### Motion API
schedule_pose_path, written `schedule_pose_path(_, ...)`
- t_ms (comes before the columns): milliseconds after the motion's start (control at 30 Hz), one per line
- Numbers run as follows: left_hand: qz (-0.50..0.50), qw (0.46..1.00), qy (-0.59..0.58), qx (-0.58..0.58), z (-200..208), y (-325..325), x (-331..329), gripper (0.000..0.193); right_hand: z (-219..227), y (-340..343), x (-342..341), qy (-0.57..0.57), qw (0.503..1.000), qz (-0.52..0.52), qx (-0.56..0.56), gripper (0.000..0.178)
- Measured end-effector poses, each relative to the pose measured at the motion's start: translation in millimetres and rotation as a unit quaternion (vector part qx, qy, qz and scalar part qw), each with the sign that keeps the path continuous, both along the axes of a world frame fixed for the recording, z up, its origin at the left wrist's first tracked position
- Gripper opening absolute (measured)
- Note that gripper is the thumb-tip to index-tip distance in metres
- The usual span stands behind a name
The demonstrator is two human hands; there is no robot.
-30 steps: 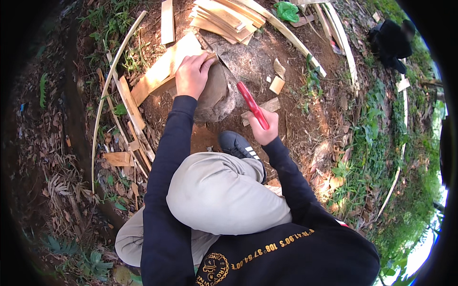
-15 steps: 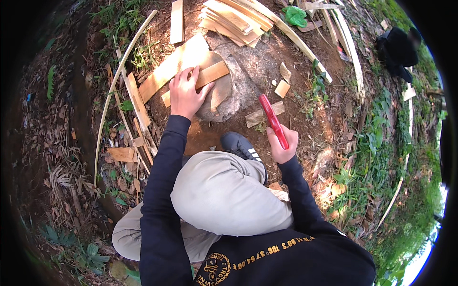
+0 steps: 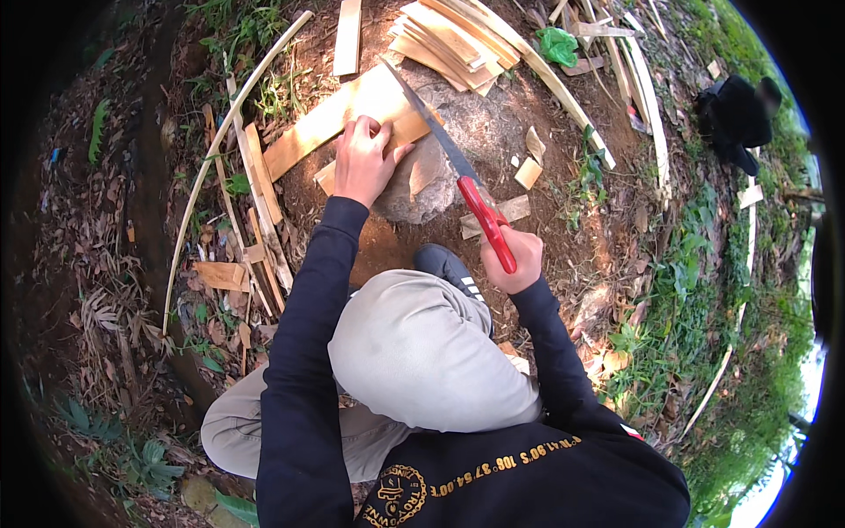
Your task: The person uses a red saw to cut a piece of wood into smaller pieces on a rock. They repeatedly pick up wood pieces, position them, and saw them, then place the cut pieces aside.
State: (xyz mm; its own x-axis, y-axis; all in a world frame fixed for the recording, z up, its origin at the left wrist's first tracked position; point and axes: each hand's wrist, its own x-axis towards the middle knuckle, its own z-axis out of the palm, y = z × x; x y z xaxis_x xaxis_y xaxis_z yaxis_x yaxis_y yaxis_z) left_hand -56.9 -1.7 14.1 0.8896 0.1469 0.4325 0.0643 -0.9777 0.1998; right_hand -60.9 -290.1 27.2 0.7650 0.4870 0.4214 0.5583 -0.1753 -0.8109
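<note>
Saw [image 3: 455, 158] with a red handle slants above the stump [image 3: 422, 204], its blade crossing the right end of a short board [image 3: 405, 132]; whether they touch is hard to tell. The right hand [image 3: 518, 262] is closed around the handle's rear. The left hand [image 3: 365, 163] lies on the board with bent fingers; whether it grips cannot be told. Just beyond lies a wider board [image 3: 330, 114], then stacked thin boards [image 3: 458, 44] and a green bag [image 3: 556, 46].
</note>
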Motion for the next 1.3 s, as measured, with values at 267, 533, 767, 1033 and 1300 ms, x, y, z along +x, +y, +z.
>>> schedule_pose_path(267,0.066,0.993,-0.052,-0.087,-13.7,-8.7,2.2,0.045,-6.7,-1.2,6.0,0.023,0.999,0.002,-0.041,0.014)
schedule_pose_path(533,0.048,0.985,-0.095,-0.133,-29.4,-9.4,15.2,0.031,2.1,17.5,-0.8,0.042,0.998,0.02,-0.047,0.007)
schedule_pose_path(767,0.042,0.991,-0.069,-0.108,-30.6,-7.2,18.0,0.035,11.1,12.9,14.3,0.101,0.993,0.021,-0.059,0.006)
schedule_pose_path(1033,0.022,0.992,-0.073,-0.1,-24.5,-8.9,17.9,0.033,-1.8,21.6,23.1,0.02,0.999,0.023,-0.033,0.009)
schedule_pose_path(1300,0.043,0.991,-0.066,-0.11,-24.6,-8.3,15.2,0.034,-1.8,-8.4,14.1,0.189,0.973,-0.129,0.025,0.011)
